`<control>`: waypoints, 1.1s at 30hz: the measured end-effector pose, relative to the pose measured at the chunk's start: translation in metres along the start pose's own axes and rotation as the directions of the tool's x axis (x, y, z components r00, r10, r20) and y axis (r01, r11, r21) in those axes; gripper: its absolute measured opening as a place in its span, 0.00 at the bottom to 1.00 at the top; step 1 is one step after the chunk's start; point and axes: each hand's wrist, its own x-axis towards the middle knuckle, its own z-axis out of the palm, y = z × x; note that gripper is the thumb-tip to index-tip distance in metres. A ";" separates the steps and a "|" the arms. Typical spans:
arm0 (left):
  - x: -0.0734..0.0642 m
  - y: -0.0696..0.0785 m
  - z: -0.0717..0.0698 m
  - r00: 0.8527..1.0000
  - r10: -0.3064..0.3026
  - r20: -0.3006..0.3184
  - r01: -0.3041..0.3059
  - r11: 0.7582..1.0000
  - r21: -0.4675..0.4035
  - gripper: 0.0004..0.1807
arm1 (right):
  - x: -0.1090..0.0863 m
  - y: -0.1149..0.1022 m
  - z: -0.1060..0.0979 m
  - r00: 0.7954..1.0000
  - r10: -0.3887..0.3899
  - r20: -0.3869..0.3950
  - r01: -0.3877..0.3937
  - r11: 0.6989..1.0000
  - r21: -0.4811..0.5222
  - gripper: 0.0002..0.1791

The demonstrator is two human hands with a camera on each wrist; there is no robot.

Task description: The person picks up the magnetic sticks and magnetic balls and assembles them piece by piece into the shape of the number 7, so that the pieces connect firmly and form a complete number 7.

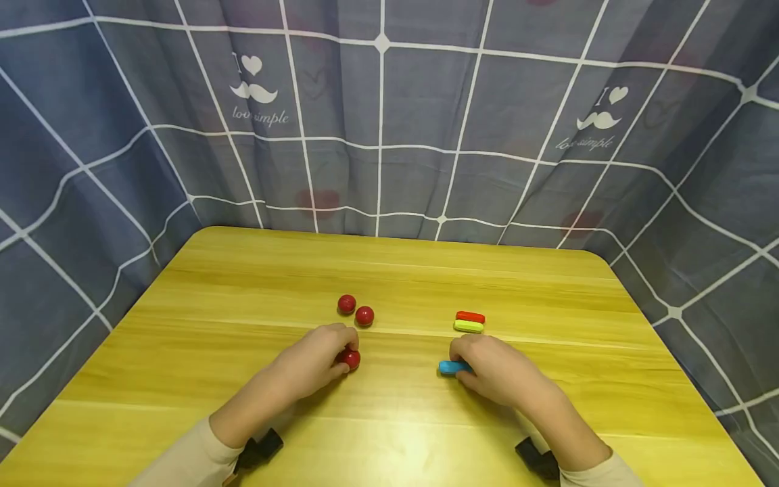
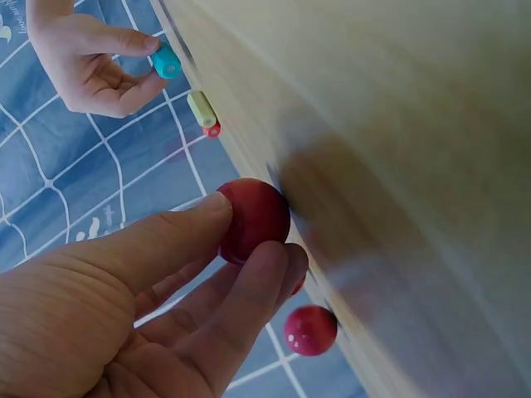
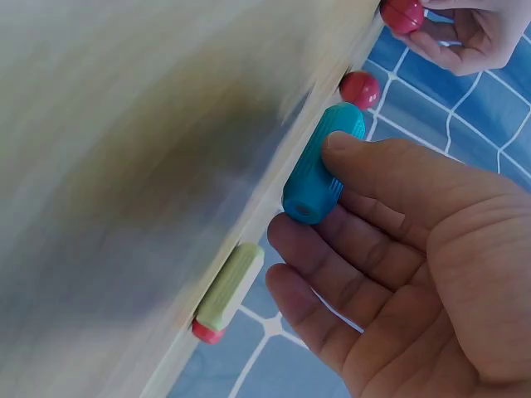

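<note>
My left hand [image 1: 313,362] pinches a glossy red ball [image 2: 255,219] between thumb and fingers, low over the table. Beyond it lie two more red balls, one farther left [image 1: 347,304] and one slightly nearer [image 1: 364,316]. On the right, my right hand [image 1: 496,368] holds a blue ribbed stick [image 3: 323,164] by thumb and fingertips, close to the tabletop. A yellow-green stick [image 1: 468,326] and a red stick [image 1: 470,316] lie side by side just past that hand. Whether the held ball and blue stick touch the table I cannot tell.
The wood-grain table [image 1: 402,270] has rounded far corners. A grey-blue curtain with white grid lines [image 1: 414,176] hangs behind it and along both sides. Dark wrist straps show at the left wrist [image 1: 260,450] and right wrist [image 1: 537,458].
</note>
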 end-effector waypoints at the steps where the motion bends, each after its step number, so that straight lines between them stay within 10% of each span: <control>1: 0.000 0.001 0.000 1.000 0.003 0.001 -0.003 1.000 0.005 0.13 | 0.000 -0.001 0.000 1.000 -0.006 -0.001 0.006 1.000 0.000 0.10; 33: -0.003 0.020 0.009 0.994 0.102 0.045 -0.101 0.995 -0.026 0.12 | 0.009 -0.029 -0.001 0.993 -0.119 -0.014 0.119 0.993 0.009 0.09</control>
